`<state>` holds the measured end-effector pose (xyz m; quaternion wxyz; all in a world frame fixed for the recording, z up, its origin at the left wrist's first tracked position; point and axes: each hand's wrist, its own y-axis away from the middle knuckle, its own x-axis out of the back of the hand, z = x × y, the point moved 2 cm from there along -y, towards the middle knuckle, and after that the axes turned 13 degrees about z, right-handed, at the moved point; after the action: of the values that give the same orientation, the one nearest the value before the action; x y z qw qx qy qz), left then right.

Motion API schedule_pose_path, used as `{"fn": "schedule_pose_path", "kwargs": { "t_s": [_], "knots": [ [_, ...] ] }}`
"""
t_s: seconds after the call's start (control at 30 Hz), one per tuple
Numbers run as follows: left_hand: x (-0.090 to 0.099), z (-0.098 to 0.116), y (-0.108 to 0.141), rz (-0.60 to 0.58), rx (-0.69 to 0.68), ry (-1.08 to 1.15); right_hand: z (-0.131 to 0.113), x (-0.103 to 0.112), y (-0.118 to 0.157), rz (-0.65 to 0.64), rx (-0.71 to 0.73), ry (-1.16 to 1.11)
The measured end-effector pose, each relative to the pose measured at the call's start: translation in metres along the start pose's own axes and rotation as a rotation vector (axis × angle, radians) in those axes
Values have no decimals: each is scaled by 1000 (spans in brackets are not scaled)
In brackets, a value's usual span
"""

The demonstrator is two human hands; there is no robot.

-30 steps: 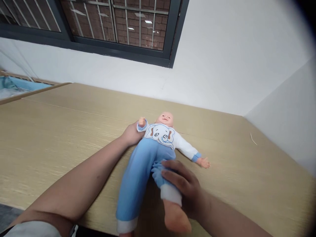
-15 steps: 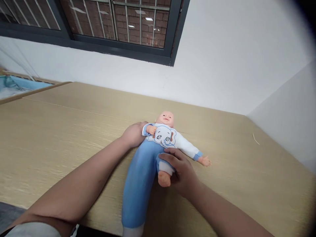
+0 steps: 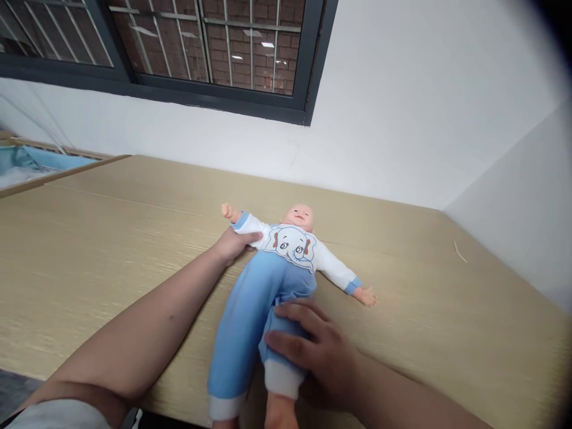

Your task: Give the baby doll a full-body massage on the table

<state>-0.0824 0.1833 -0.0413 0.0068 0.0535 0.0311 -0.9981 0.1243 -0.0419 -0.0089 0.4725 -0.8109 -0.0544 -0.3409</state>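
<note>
A baby doll [image 3: 292,280] lies on its back on the table, head away from me, in a white top with an elephant face and blue trousers with white cuffs. My left hand [image 3: 236,243] grips it at the side under its raised arm, thumb over the white sleeve and the other fingers mostly hidden. Across the doll's bent leg on the right, my right hand [image 3: 319,345] is curled round the blue trouser cloth. The doll's other arm stretches out to the right. Its feet reach the bottom of the view and are partly cut off.
The wooden table [image 3: 424,333] meets a white wall [image 3: 393,107] at the back. A thin pale strip [image 3: 460,252] lies on its right side. At the far left is a wooden-edged bin with a blue lining [image 3: 58,161]. A dark-framed, barred window [image 3: 214,89] is above.
The doll's right-hand leg, raised and folded before, has come down toward me with my right hand. Its left-hand arm has swung outward from the chest, and my left hand now shows its thumb.
</note>
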Motion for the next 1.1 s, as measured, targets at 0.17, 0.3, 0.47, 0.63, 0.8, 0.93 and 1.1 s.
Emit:
{"fn": "schedule_pose_path", "kwargs": {
  "t_s": [0.17, 0.3, 0.47, 0.63, 0.8, 0.93, 1.1],
  "knots": [
    [3, -5, -4, 43, 141, 136, -14, -11, -1, -124, 102, 63],
    [5, -10, -8, 72, 201, 164, -14, -25, 4, -203, 141, 137],
    [4, -9, -8, 80, 219, 181, -13, -29, 9, -257, 133, 139],
    [1, -6, -3, 87, 151, 117, -12, -14, 2, -166, 90, 55],
    [4, 3, 0, 64, -59, -205, 5, 1, -1, 114, -9, -58],
    [-2, 23, 9, -66, -285, -733, 26, 5, -1, 202, -142, -53],
    [-19, 38, 19, -190, -443, -1055, 42, 2, -8, 147, -280, -120]
  ]
}}
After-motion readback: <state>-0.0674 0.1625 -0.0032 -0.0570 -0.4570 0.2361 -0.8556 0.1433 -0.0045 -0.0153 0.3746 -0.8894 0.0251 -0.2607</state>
